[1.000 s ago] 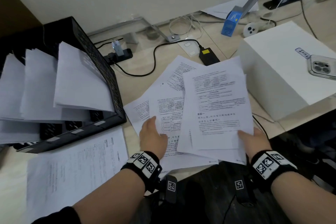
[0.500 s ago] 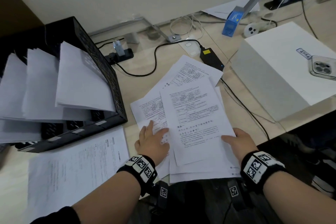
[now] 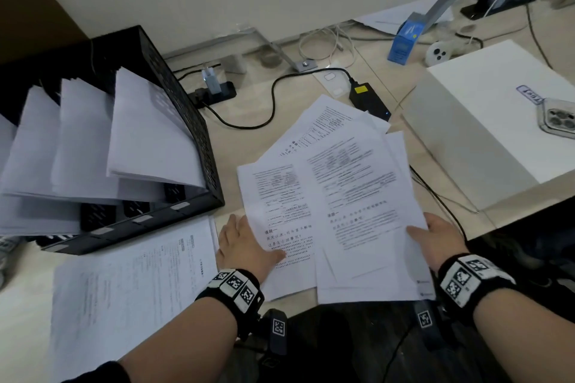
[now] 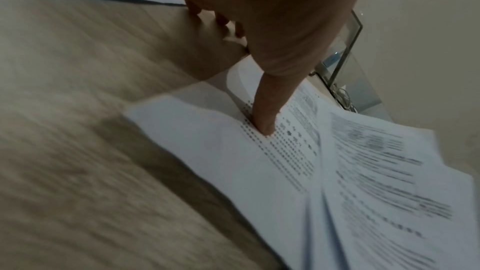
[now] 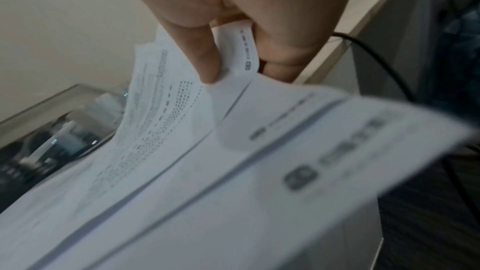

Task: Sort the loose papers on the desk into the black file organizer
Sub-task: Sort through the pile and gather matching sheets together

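The black mesh file organizer point(image 3: 186, 134) stands at the left, with white sheets point(image 3: 149, 134) leaning out of its slots. Several loose printed papers point(image 3: 351, 196) lie fanned at the desk's front edge. My left hand point(image 3: 245, 246) holds the left sheet, thumb point(image 4: 265, 122) pressed on the print point(image 4: 285, 161) and fingers under its edge. My right hand point(image 3: 435, 239) pinches the right side of the stack point(image 5: 233, 171), thumb point(image 5: 205, 65) on top and fingers beneath. That side is lifted a little off the desk.
Another printed sheet point(image 3: 130, 283) lies in front of the organizer. A white box point(image 3: 485, 134) with a phone point(image 3: 558, 116) on it stands at the right. A black power adapter point(image 3: 368, 99), cables and a blue box point(image 3: 404, 43) lie behind the papers.
The right hand has drawn its part of the stack to the right, uncovering the left sheet. The left hand has slid left along that sheet's edge.
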`<state>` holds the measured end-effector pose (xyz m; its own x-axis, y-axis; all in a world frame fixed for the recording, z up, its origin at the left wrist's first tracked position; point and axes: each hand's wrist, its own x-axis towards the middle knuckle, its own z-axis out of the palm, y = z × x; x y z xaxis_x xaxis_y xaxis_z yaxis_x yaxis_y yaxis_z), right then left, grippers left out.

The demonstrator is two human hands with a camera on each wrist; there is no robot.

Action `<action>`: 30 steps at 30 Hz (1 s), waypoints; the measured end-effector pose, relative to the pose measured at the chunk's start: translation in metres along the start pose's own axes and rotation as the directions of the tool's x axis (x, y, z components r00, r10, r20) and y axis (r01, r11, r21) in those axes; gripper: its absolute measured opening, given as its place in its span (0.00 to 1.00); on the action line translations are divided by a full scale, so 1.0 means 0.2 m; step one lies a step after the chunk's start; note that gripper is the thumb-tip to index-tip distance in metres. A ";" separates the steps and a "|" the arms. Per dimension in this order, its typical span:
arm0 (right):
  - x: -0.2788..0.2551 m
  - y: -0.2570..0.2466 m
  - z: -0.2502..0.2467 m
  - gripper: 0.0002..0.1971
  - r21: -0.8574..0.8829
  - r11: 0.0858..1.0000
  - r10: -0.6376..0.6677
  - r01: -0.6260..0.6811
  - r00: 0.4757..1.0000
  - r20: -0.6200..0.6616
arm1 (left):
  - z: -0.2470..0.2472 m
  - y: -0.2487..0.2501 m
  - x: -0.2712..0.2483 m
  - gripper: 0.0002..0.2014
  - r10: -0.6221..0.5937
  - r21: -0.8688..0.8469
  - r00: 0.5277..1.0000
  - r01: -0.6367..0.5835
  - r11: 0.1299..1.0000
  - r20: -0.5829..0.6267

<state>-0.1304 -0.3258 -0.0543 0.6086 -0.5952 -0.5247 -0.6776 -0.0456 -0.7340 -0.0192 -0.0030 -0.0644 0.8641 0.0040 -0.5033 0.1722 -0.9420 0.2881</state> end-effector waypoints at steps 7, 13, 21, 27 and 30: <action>-0.08 -0.05 0.26 0.12 0.035 0.999 -0.024 0.018 0.983 0.182 | 0.01 0.09 -0.03 0.12 0.053 -0.452 0.996 -0.083 0.888 -0.078; -0.06 -0.06 0.27 0.11 0.042 0.999 -0.021 0.008 0.955 0.296 | -0.01 0.17 -0.05 0.14 0.098 -0.719 0.988 0.016 0.695 0.116; 0.04 -0.02 0.17 0.18 0.450 0.886 0.040 -0.112 0.985 0.165 | -0.08 0.22 0.01 0.12 0.239 -0.787 0.945 0.028 0.616 0.221; 0.09 0.01 0.07 0.13 0.384 0.920 0.051 -0.078 0.995 0.080 | -0.09 0.29 0.02 0.07 0.372 -0.750 0.861 0.016 0.662 0.347; 0.14 0.04 0.01 0.08 0.386 0.920 0.092 -0.068 0.995 -0.046 | -0.12 0.28 0.09 0.19 0.241 -0.664 0.968 -0.134 0.736 0.071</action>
<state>-0.1189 -0.3410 -0.0760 0.5237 -0.6331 -0.5700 -0.5054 0.3077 -0.8062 0.0168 -0.0468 -0.0368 0.8442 -0.2467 -0.4759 0.3247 -0.4711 0.8202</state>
